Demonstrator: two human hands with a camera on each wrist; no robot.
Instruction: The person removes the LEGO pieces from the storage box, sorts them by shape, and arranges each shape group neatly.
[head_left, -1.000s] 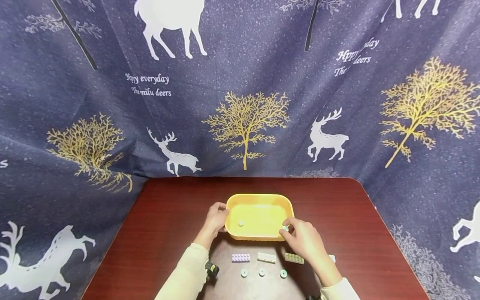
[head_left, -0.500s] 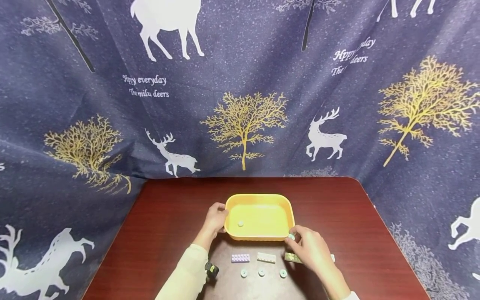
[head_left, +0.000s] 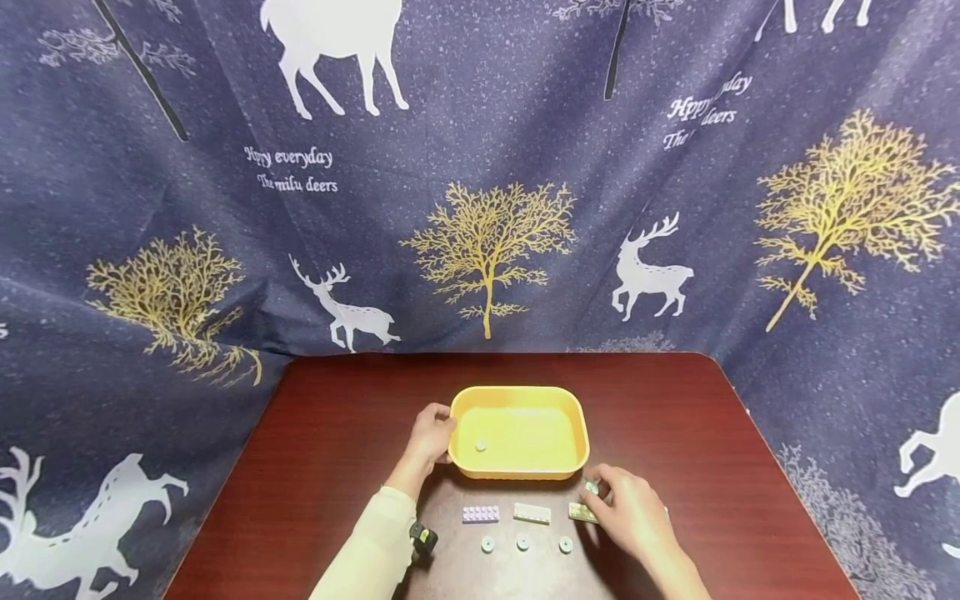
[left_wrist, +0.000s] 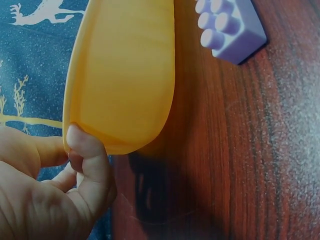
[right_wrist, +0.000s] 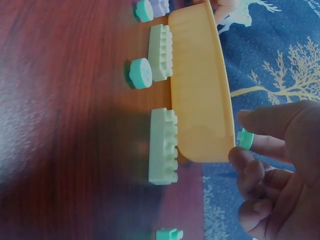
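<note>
My left hand (head_left: 431,435) grips the left end of a yellow plastic bin (head_left: 520,477), thumb and fingers on its rim. One small round toy block (head_left: 481,446) lies inside the bin, towards the left. My right hand (head_left: 632,510) pinches a small green round block (right_wrist: 245,139) between thumb and fingers, just off the bin's front right corner. Below that hand is a pale green building brick (right_wrist: 162,146), partly covered in the head view. A cream brick (head_left: 532,512) and a purple brick (head_left: 481,514) lie to its left, in front of the bin.
Three round blocks lie in a row nearer me: a left one (head_left: 488,543), a middle one (head_left: 522,542) and a right one (head_left: 566,544). Another green piece (right_wrist: 170,234) shows at the right wrist view's bottom edge. A patterned curtain (head_left: 480,175) hangs behind the red-brown table (head_left: 337,400).
My right hand has drawn back from over the bin's right front rim towards me and slightly right, still pinching the round block. My left hand has stayed on the bin.
</note>
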